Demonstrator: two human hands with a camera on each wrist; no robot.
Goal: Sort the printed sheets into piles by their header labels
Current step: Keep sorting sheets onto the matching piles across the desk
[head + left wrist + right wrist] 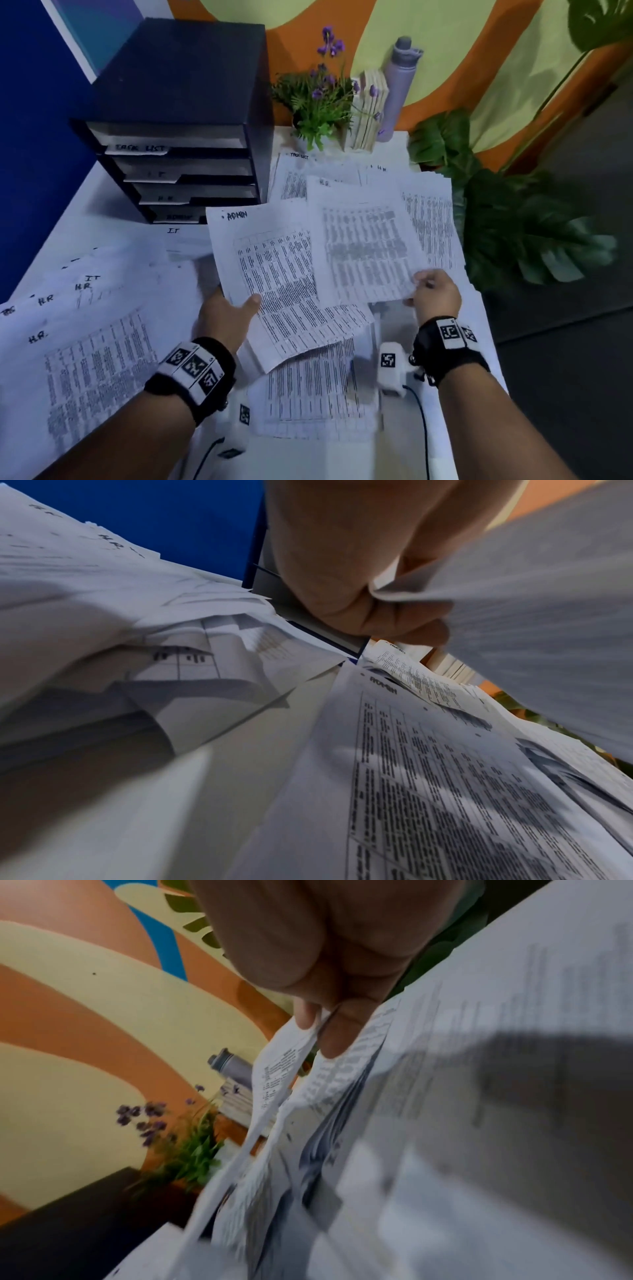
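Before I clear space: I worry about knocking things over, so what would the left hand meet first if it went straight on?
Likely the black file tray: the left hand, gripping the ADMIN sheet, points up-table toward it. Depth is unclear.

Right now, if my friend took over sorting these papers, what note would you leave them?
Left hand grips the white printed sheet headed ADMIN. Right hand pinches the corner of another white printed sheet; its header is too blurred to read. Loose sheets marked HR and IT lie spread on the left of the white table. The black labelled tray rack stands behind. No tidy piles yet: nearly all the sorting remains.
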